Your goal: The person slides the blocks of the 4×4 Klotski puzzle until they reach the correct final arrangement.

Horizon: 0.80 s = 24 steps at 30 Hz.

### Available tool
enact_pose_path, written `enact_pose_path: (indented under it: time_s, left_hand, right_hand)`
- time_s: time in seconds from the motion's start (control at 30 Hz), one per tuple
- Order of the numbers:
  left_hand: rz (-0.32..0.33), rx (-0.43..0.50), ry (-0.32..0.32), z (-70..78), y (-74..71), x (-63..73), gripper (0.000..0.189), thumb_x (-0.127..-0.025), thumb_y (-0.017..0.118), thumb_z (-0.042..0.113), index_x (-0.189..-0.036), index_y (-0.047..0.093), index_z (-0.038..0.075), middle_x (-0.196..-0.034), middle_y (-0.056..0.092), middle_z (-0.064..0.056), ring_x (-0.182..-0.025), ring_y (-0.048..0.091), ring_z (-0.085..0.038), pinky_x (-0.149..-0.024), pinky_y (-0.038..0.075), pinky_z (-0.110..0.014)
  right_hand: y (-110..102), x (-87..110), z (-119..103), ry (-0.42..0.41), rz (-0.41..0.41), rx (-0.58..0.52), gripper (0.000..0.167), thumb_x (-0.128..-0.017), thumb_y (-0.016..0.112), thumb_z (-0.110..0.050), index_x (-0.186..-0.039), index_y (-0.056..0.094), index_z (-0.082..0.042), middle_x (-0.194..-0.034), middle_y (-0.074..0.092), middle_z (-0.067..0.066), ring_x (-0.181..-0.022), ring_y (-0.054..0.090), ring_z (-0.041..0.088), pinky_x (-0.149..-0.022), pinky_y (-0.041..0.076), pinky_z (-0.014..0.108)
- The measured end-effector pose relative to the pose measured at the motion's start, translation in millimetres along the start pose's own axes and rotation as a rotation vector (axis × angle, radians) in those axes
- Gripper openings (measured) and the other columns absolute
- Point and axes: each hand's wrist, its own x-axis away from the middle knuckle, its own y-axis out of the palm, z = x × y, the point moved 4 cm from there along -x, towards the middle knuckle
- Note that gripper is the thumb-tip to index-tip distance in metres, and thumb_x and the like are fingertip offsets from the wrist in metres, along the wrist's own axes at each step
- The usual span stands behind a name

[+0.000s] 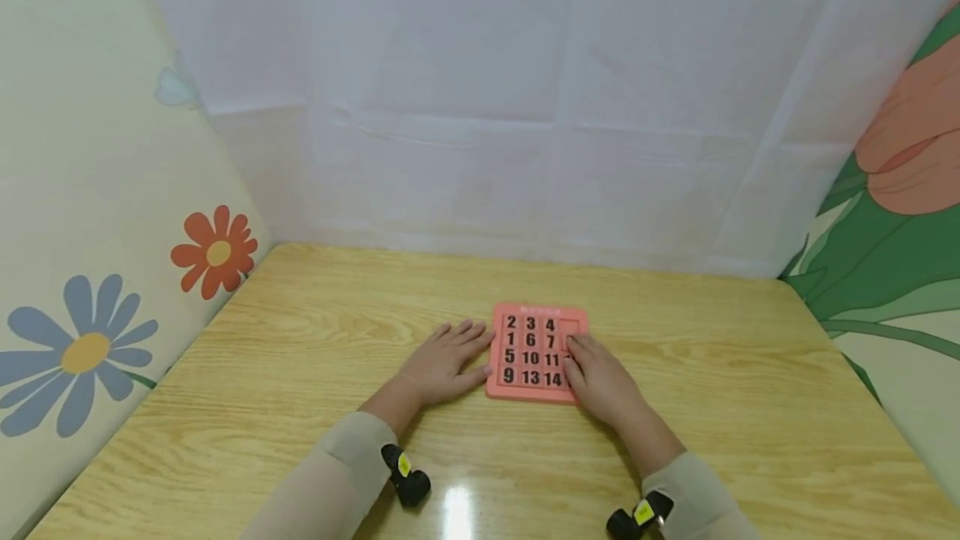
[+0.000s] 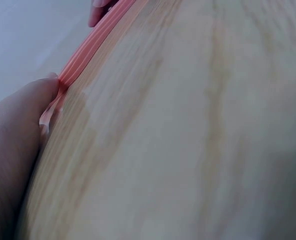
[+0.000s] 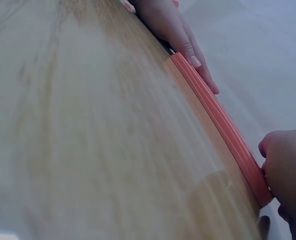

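A pink number sliding puzzle (image 1: 536, 395) lies flat on the wooden table. Black numbers fill its visible tiles, and a bare slot (image 1: 572, 327) shows at its top right corner. My left hand (image 1: 444, 363) rests flat beside the puzzle, fingers fairly straight, thumb and fingertips touching its left edge. Over the right column lies my right hand (image 1: 606, 382), its fingertips on the tiles there and hiding their numbers. In the right wrist view the puzzle's pink side (image 3: 223, 130) runs between both hands. The left wrist view shows the left thumb (image 2: 32, 102) against the frame.
The wooden table (image 1: 337, 298) reaches back to a white cloth (image 1: 465, 173). Walls painted with flowers stand at left and right. Each sleeve cuff carries a small black camera, one at the left wrist (image 1: 408, 486) and one at the right wrist (image 1: 637, 517).
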Motion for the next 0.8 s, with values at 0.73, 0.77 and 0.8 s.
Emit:
enact_pose_path:
  time_s: [0.73,0.77,0.8]
  left_hand:
    - [0.007,-0.014,0.010,0.0,0.0,1.4,0.066,-0.100,0.042,0.052,-0.155,0.031,0.017,-0.162,0.028,-0.006,-0.152,0.020,-0.029,-0.125,0.014,-0.051]
    - [0.006,-0.015,0.011,0.1,0.2,1.4,0.066,-0.100,0.042,0.052,-0.155,0.031,0.017,-0.162,0.028,-0.006,-0.152,0.020,-0.029,-0.125,0.014,-0.051]
    - [0.006,-0.012,0.011,0.4,0.3,1.5,0.066,-0.100,0.042,0.052,-0.155,0.031,0.017,-0.162,0.028,-0.006,-0.152,0.020,-0.029,-0.125,0.014,-0.051]
  right_hand:
    - [2,-3.1,-8,-0.008,0.043,-0.008,0.051,-0.104,0.043,-0.029,-0.144,0.046,0.001,-0.152,0.043,0.019,-0.143,0.037,0.035,-0.120,0.029,0.049]
    - [3,-4.6,-10,-0.012,0.041,-0.008,0.051,-0.104,0.043,-0.030,-0.144,0.046,0.001,-0.152,0.043,0.018,-0.143,0.037,0.035,-0.121,0.029,0.049]
    - [3,-6.2,-12,-0.018,0.038,-0.009,0.051,-0.104,0.043,-0.030,-0.144,0.046,0.000,-0.152,0.043,0.018,-0.143,0.037,0.035,-0.121,0.029,0.049]
